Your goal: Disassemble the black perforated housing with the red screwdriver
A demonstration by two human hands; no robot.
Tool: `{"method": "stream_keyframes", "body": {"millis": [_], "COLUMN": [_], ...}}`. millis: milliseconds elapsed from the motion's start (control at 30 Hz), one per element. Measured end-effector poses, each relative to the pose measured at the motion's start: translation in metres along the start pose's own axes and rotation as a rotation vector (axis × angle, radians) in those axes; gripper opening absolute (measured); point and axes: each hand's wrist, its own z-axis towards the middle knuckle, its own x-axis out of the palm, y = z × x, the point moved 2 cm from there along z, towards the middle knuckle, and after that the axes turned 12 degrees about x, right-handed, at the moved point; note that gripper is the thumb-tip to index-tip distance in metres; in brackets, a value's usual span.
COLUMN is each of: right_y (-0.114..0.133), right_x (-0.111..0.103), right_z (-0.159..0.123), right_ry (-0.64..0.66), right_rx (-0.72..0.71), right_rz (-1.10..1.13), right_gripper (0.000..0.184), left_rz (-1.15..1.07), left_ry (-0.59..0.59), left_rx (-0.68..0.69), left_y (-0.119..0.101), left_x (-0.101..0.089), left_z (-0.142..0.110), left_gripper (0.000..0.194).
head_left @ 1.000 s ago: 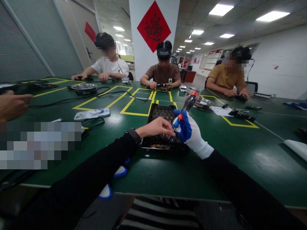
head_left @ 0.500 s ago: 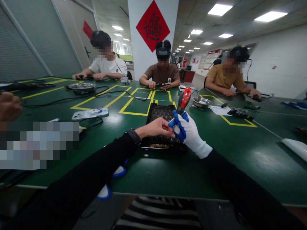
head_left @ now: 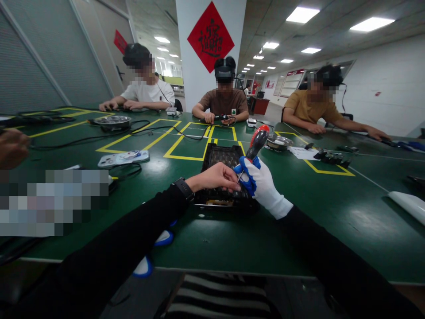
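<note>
A black flat device with a perforated top (head_left: 223, 158) lies on the green table (head_left: 232, 239) in front of me. My right hand (head_left: 259, 184), in a white glove with blue fingertips, grips a screwdriver with a red and black handle (head_left: 256, 142), its tip down on the device's near part. My bare left hand (head_left: 217, 176), a black watch on the wrist, pinches its fingers at the screwdriver's shaft just above the device.
Three people sit across the table at their own devices. A metal bowl (head_left: 279, 141) and small parts (head_left: 328, 156) lie to the right, a white-blue plastic piece (head_left: 123, 158) and black cables (head_left: 99, 138) to the left. Another person's hand (head_left: 11, 146) is at far left.
The screwdriver handle tilted left, then back slightly right, while its tip stayed on the device. My left fingers stayed at the shaft. The person at right stretched an arm out along the table.
</note>
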Motion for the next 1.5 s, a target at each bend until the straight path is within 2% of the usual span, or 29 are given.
{"method": "stream_keyframes", "body": {"millis": [100, 167, 233, 300, 533, 633, 767, 867, 933, 1033, 1100, 1167, 1267, 1333, 1500], "right_y": [0.003, 0.008, 0.012, 0.012, 0.000, -0.002, 0.004, 0.008, 0.007, 0.002, 0.001, 0.003, 0.008, 0.008, -0.002], "right_x": [-0.003, -0.005, -0.007, -0.007, 0.000, -0.002, -0.008, -0.010, -0.009, -0.005, -0.004, -0.004, -0.007, -0.008, -0.007], "right_z": [-0.003, -0.005, -0.006, -0.005, 0.003, 0.004, 0.000, -0.003, -0.003, -0.001, 0.000, -0.001, -0.004, -0.004, 0.003], "right_ry": [-0.013, 0.016, 0.067, 0.088, 0.017, 0.022, 0.111, 0.106, 0.085, 0.078, 0.074, 0.077, 0.111, 0.140, 0.130], "right_rx": [-0.095, -0.228, -0.293, -0.252, -0.012, -0.027, -0.157, -0.246, -0.217, -0.084, -0.049, -0.096, -0.243, -0.261, -0.067], "right_rz": [-0.114, -0.244, -0.326, -0.326, -0.062, -0.060, -0.161, -0.279, -0.278, -0.144, -0.093, -0.140, -0.315, -0.330, -0.108], "right_gripper": [0.025, 0.029, 0.035, 0.032, 0.030, 0.030, 0.033, 0.039, 0.036, 0.030, 0.028, 0.026, 0.031, 0.033, 0.034], "left_rz": [0.001, -0.009, -0.022, -0.026, -0.006, 0.014, 0.025, 0.009, 0.007, 0.008, 0.012, 0.023, 0.032, 0.027, 0.006], "left_ry": [-0.002, -0.009, -0.011, -0.005, 0.044, 0.044, 0.020, 0.027, 0.044, 0.054, 0.049, 0.047, 0.035, 0.033, 0.060], "left_rx": [0.005, 0.014, 0.023, 0.029, 0.028, 0.037, 0.049, 0.051, 0.056, 0.059, 0.053, 0.051, 0.053, 0.055, 0.069], "left_y": [0.001, 0.002, 0.004, 0.005, 0.003, 0.002, 0.002, 0.002, 0.002, 0.002, 0.002, 0.003, 0.003, 0.003, 0.003], "left_x": [0.000, -0.001, -0.001, -0.001, 0.001, 0.001, -0.001, -0.001, -0.001, 0.000, 0.000, 0.000, -0.001, -0.001, 0.001], "left_z": [0.000, 0.001, 0.001, 0.001, 0.000, 0.000, 0.001, 0.000, 0.000, 0.000, 0.000, 0.000, 0.001, 0.001, 0.000], "left_gripper": [0.026, 0.025, 0.024, 0.024, 0.027, 0.028, 0.027, 0.027, 0.027, 0.027, 0.028, 0.028, 0.029, 0.028, 0.027]}}
